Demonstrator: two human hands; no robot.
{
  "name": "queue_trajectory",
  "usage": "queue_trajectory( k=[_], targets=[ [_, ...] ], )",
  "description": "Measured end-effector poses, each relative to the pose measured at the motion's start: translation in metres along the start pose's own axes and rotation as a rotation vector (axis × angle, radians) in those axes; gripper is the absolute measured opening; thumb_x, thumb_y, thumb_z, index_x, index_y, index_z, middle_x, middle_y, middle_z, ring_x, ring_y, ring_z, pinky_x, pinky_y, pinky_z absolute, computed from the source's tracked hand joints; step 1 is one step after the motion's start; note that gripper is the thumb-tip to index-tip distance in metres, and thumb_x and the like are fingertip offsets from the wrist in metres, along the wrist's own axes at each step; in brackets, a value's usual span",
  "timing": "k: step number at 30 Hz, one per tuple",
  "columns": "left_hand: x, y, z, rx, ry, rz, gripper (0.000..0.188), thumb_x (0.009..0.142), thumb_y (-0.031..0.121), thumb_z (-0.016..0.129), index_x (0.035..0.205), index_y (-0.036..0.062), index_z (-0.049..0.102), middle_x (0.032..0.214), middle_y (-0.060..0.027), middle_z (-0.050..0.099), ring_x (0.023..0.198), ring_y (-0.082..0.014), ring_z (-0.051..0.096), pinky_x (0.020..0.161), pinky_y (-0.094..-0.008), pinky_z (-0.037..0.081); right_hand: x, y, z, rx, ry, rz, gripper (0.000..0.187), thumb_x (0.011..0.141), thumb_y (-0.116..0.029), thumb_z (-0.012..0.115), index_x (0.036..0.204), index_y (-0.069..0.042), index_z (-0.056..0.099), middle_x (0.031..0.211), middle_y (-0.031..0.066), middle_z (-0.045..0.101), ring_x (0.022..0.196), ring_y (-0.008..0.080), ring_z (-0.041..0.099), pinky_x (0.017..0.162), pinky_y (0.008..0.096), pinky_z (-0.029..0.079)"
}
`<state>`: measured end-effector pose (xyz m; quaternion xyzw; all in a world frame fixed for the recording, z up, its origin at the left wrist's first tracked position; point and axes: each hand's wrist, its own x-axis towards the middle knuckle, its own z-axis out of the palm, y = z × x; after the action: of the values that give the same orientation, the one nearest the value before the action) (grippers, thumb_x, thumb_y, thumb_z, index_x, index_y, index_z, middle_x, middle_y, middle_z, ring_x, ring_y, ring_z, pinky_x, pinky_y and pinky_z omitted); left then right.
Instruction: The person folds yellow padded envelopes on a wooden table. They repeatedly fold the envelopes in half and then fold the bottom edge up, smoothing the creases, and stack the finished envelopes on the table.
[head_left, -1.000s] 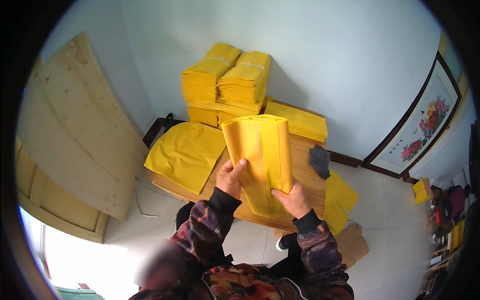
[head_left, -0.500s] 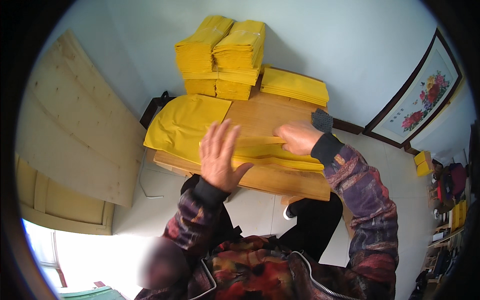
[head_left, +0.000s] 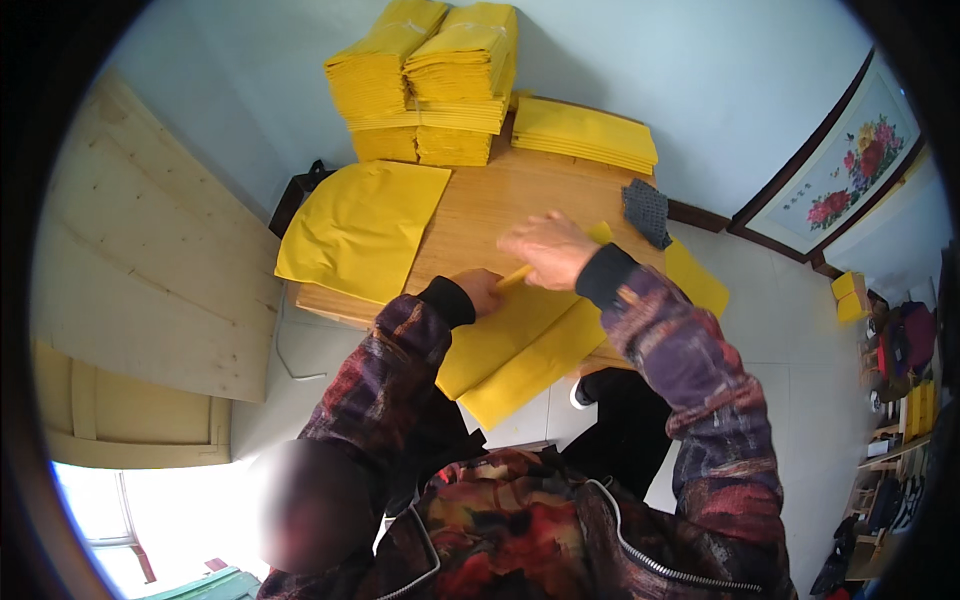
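A folded yellow sheet (head_left: 520, 335), paper or cloth I cannot tell, lies aslant over the front of the wooden table (head_left: 490, 205). Its near corner sticks out past the table edge above my legs. My left hand (head_left: 481, 291) is closed on the sheet's far folded edge. Just right of it, my right hand (head_left: 553, 250) is at the same fold with fingers stretched to the left, slightly blurred. More yellow sheeting (head_left: 695, 280) juts out beyond the table's right edge. A wide yellow sheet (head_left: 365, 230) with a rounded far side lies on the left of the table.
Tied yellow bundles (head_left: 460, 60) are piled high at the back against the wall. Beside them rests a low folded yellow pile (head_left: 585, 130). A dark grey textured pad (head_left: 648, 212) sits at the table's right edge. A large wooden board (head_left: 150, 240) leans at left.
My left hand has come down from raised and spread to grip the fold. My right hand has moved left. The yellow sheet has turned aslant and come nearer to me.
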<state>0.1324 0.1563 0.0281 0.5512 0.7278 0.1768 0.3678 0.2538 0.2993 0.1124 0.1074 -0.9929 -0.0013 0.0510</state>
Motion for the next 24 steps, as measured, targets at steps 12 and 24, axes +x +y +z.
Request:
queue_trajectory(
  k=[12, 24],
  targets=[
    [-0.004, -0.078, 0.030, -1.003, -0.108, -0.134, 0.039, 0.087, 0.014, 0.059, 0.121, -0.0040, 0.054, 0.111, -0.0136, 0.064, 0.097, -0.0243, 0.063, 0.088, -0.0376, 0.049, -0.193, -0.103, 0.137, 1.581, -0.020, 0.852, 0.025, 0.089, -0.011, 0.052, 0.110, 0.002, 0.055, 0.102, 0.0091, 0.062, 0.096, 0.0169, 0.058, 0.083, 0.0286, 0.047],
    [-0.051, -0.034, 0.065, -1.584, -0.027, -0.242, 0.059, 0.091, 0.041, 0.054, 0.134, 0.0016, 0.042, 0.130, -0.0154, 0.052, 0.119, -0.0285, 0.050, 0.103, -0.0431, 0.037, -0.152, -0.106, 0.099, 1.608, 0.273, 0.622, 0.052, 0.095, -0.021, 0.053, 0.139, -0.005, 0.031, 0.125, 0.0085, 0.050, 0.088, 0.0081, 0.056, 0.070, 0.0204, 0.048]
  ],
)
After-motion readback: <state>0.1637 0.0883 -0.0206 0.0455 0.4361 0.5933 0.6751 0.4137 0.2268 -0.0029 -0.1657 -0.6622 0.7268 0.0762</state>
